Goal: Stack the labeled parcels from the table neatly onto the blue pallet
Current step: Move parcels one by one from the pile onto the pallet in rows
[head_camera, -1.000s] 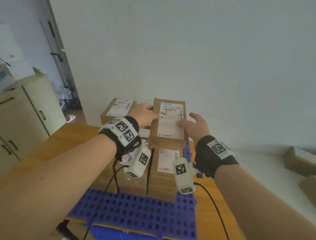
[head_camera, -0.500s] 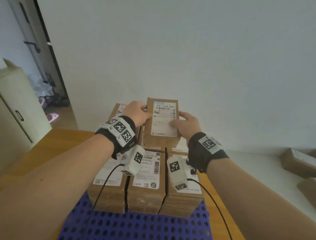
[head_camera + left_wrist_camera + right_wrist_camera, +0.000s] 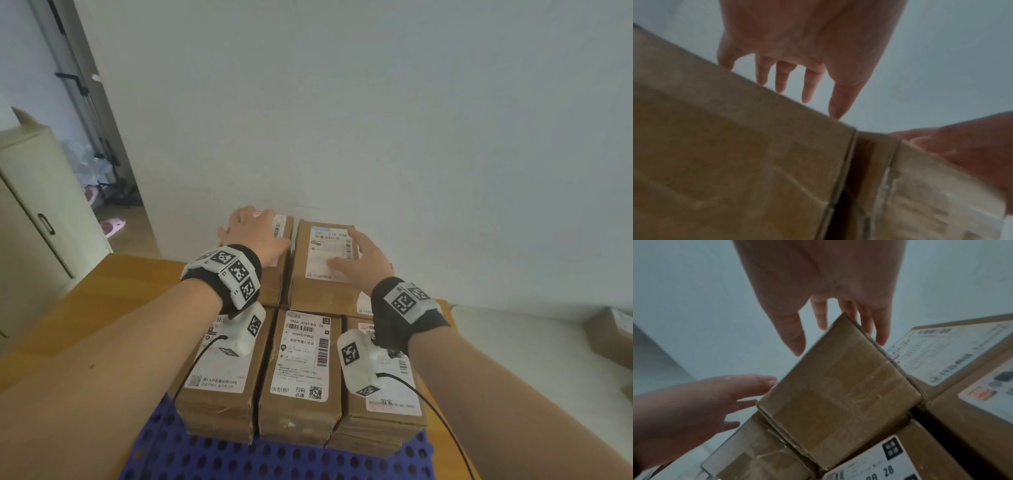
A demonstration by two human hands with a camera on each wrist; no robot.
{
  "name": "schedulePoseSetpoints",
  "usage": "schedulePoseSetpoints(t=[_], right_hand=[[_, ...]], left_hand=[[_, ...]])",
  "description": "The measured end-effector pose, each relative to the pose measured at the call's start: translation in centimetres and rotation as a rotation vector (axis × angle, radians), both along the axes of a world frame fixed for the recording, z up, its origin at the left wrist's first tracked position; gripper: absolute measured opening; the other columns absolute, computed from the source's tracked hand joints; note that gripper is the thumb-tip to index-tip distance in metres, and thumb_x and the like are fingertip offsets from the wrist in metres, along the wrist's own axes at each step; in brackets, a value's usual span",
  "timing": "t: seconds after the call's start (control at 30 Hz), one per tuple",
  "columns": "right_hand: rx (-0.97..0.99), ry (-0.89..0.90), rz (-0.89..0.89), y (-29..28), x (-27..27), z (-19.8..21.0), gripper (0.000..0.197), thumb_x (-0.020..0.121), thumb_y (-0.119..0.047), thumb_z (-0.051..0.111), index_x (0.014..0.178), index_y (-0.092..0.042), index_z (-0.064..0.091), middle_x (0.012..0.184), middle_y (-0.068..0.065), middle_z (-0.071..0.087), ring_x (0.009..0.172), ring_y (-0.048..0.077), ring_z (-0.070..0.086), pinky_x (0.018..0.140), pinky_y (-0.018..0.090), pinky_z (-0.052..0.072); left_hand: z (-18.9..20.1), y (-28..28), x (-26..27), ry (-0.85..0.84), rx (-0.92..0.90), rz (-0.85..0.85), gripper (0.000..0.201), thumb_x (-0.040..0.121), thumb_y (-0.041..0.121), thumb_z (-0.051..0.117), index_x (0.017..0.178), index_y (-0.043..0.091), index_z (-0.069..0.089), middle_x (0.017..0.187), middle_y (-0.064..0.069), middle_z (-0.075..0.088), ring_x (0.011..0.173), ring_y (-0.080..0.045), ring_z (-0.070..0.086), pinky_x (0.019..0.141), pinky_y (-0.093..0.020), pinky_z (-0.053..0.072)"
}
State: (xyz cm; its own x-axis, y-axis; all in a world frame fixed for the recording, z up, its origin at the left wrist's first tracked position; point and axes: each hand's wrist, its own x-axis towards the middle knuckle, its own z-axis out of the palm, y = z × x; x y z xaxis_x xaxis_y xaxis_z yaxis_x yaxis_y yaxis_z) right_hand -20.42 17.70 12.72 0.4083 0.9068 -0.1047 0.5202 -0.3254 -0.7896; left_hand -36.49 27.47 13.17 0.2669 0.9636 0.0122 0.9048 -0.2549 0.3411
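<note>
Now the labeled parcel point(image 3: 327, 263), held up in both hands a moment ago, sits down on the stack at the twelve o'clock side of the blue pallet point(image 3: 239, 459). Both hands have let go. The right hand point(image 3: 359, 262) lies flat and released on its label, fingers straight. The left hand point(image 3: 255, 236), at ten o'clock, rests open on the neighbouring parcel point(image 3: 279, 260). This placement looks finished; more parcels point(image 3: 609, 334) wait at three o'clock on the table point(image 3: 513, 339).
</note>
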Motion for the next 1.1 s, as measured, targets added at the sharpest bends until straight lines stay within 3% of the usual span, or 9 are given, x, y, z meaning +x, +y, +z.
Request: schedulePoseSetpoints(t=[0.1,0.2,0.4,0.67,0.87,1.1], right_hand=[[-0.060,-0.085,0.076,0.8,-0.5,0.0,0.078,0.080,-0.033,0.071,0.146,-0.024,0.032,0.147,0.002,0.039,0.132,0.022,0.040,0.100,0.028,0.036],[-0.101,-0.098,0.100,1.2,-0.9,-0.8,0.086,0.076,-0.039,0.073,0.147,-0.022,0.029,0.145,0.005,0.038,0.130,0.024,0.041,0.105,0.035,0.038],[-0.105,-0.132,0.082,2.2,-1.0,-1.0,0.089,0.080,-0.042,0.069,0.150,-0.017,0.021,0.146,0.007,0.036,0.130,0.024,0.041,0.104,0.035,0.039],[-0.099,-0.114,0.073,3.3,-1.3,-1.4,0.088,0.081,-0.042,0.067,0.150,-0.017,0.019,0.148,0.007,0.034,0.133,0.025,0.039,0.110,0.039,0.036],[-0.090,-0.111,0.050,3.7,-1.7,-1.8,0.088,0.080,-0.044,0.066,0.150,-0.017,0.019,0.147,0.008,0.037,0.130,0.026,0.043,0.107,0.042,0.039],[-0.044,-0.068,0.021,3.5,-1.6,-1.8,0.075,0.089,-0.032,0.060,0.150,-0.014,0.020,0.147,0.009,0.038,0.130,0.026,0.043,0.107,0.038,0.040]], left_hand=[[-0.7,0.2,-0.3,0.044,-0.058,0.009,0.062,0.087,0.051,0.050,0.142,0.026,0.034,0.156,-0.009,0.011,0.142,-0.031,0.013,0.111,-0.056,0.016],[-1.2,0.1,-0.2,0.068,-0.039,-0.008,0.061,0.089,0.053,0.043,0.143,0.027,0.032,0.157,-0.008,0.010,0.143,-0.031,0.009,0.111,-0.057,0.016],[-1.3,0.2,-0.8,0.060,-0.028,-0.015,0.063,0.090,0.055,0.042,0.145,0.028,0.029,0.156,-0.006,0.014,0.143,-0.030,0.011,0.109,-0.057,0.021],[-1.4,0.2,-1.3,0.065,-0.029,-0.035,0.065,0.090,0.057,0.040,0.147,0.030,0.025,0.158,-0.003,0.011,0.144,-0.029,0.008,0.110,-0.055,0.021],[-1.2,0.1,-1.3,0.076,-0.040,-0.040,0.064,0.091,0.057,0.039,0.147,0.030,0.024,0.158,-0.003,0.011,0.145,-0.028,0.008,0.110,-0.053,0.021],[-0.9,0.6,-1.9,0.046,-0.070,-0.061,0.066,0.089,0.057,0.044,0.147,0.029,0.026,0.157,-0.003,0.014,0.145,-0.028,0.007,0.113,-0.052,0.022]])
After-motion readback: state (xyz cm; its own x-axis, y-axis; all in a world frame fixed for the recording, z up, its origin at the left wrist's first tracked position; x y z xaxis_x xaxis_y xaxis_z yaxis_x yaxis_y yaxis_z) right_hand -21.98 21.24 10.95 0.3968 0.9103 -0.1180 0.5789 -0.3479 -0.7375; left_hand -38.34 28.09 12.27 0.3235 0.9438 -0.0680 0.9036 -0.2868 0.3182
